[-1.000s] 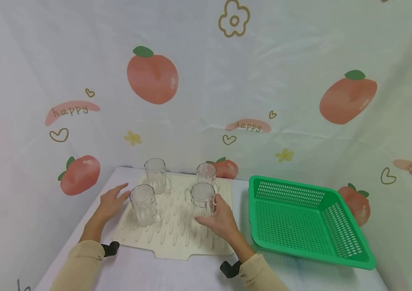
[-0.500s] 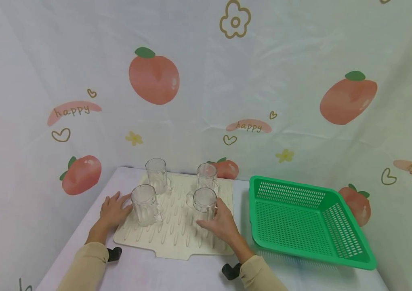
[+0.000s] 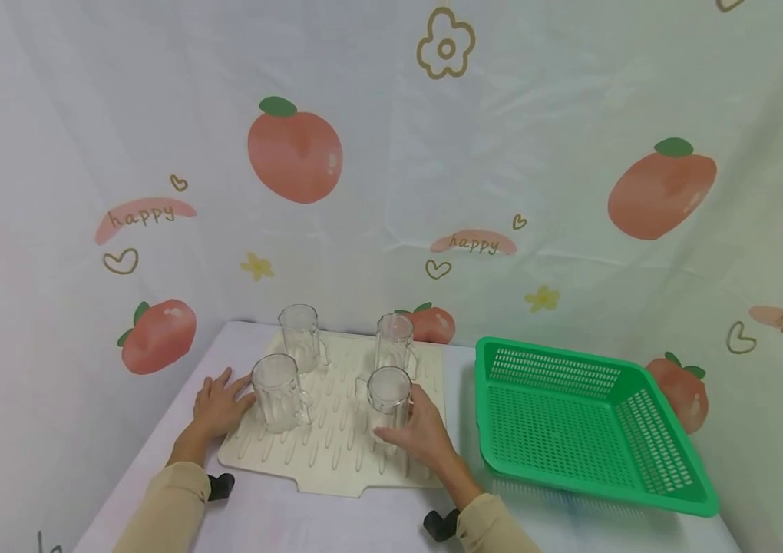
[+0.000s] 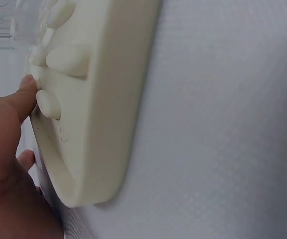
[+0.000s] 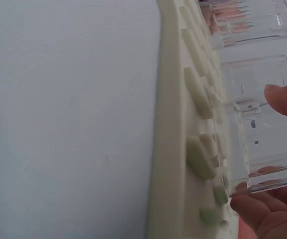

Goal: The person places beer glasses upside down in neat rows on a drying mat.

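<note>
My right hand (image 3: 424, 436) grips a clear glass mug (image 3: 388, 403) at the front right of a cream drying tray (image 3: 332, 476) with raised ridges. The right wrist view shows the thumb on one side of this mug (image 5: 263, 134) and fingers on the other, its base down at the ridges. At the tray's left edge rests my left hand (image 3: 219, 408), fingers extended, beside the front left glass mug (image 3: 279, 395). In the left wrist view, its thumb (image 4: 26, 92) touches the tray (image 4: 96, 124). Two more mugs stand behind, one back left (image 3: 301, 338), one back right (image 3: 394, 342).
A green plastic basket (image 3: 599, 495) with perforated walls stands right of the tray. The table (image 3: 336, 526) has a white cover, and a fruit-patterned cloth (image 3: 378, 177) hangs behind and at the sides.
My right hand has lowered the gripped mug towards the tray and slightly nearer to me. My left hand has come down to the tray's left edge.
</note>
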Available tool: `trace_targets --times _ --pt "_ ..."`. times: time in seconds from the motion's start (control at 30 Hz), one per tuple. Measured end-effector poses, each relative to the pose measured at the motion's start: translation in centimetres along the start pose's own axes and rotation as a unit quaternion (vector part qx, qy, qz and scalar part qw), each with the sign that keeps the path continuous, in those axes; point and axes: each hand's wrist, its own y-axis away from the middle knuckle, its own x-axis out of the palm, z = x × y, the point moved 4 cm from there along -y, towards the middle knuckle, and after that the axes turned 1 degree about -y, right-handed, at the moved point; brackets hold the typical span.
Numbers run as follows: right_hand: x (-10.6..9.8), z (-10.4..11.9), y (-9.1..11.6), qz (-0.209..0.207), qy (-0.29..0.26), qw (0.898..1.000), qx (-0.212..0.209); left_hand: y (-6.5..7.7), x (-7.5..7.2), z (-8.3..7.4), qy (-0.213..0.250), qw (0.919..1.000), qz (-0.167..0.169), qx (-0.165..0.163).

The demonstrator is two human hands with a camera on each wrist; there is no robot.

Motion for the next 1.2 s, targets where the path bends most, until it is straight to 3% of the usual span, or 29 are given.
trace_targets --times 0.37,0.7,1.0,1.2 --pt "0.1 -0.6 0.0 0.030 -0.016 0.999 0.004 0.0 0.1 -0.2 0.002 1.0000 0.007 0.000" --pt "0.3 -1.3 0.8 0.020 -0.011 0.999 0.036 -0.4 0.6 -0.4 0.003 1.0000 0.003 0.001" --pt "-0.2 0.2 0.9 0.027 0.000 0.998 0.050 -0.7 0.9 -0.1 0.003 0.9999 0.010 -0.002" --pt "-1.5 2.4 0.8 0.024 0.034 0.999 0.030 -0.5 0.8 -0.2 0.009 0.9999 0.010 -0.006"
